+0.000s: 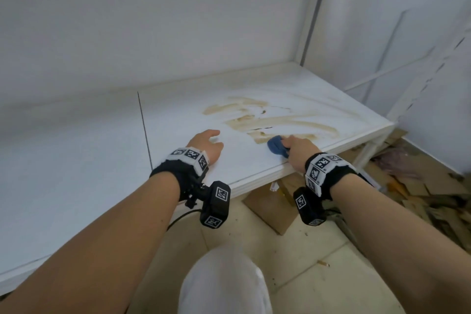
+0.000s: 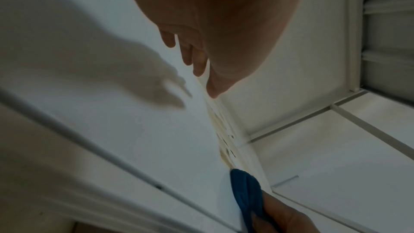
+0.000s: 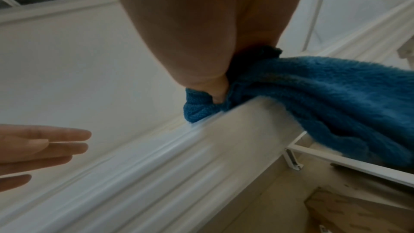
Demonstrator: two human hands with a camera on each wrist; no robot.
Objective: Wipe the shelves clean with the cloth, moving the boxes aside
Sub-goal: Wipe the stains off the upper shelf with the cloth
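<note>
A white shelf (image 1: 178, 120) carries brown smeared stains (image 1: 270, 117) on its right half. My right hand (image 1: 298, 148) grips a bunched blue cloth (image 1: 276, 146) at the shelf's front edge, just below the stains. In the right wrist view the cloth (image 3: 325, 98) drapes over the shelf's front lip (image 3: 179, 151), with my thumb pressed into it. My left hand (image 1: 207, 143) hovers just above the shelf to the left of the cloth, fingers straight and spread, holding nothing. The left wrist view shows those fingers (image 2: 188, 52) above the surface and their shadow below.
A white wall backs the shelf, and a white upright post (image 1: 313, 7) stands at its back right corner. Flattened cardboard (image 1: 418, 194) litters the floor to the right. A cardboard box (image 1: 270, 209) sits under the shelf's front edge. A seam (image 1: 144, 125) divides the shelf panels.
</note>
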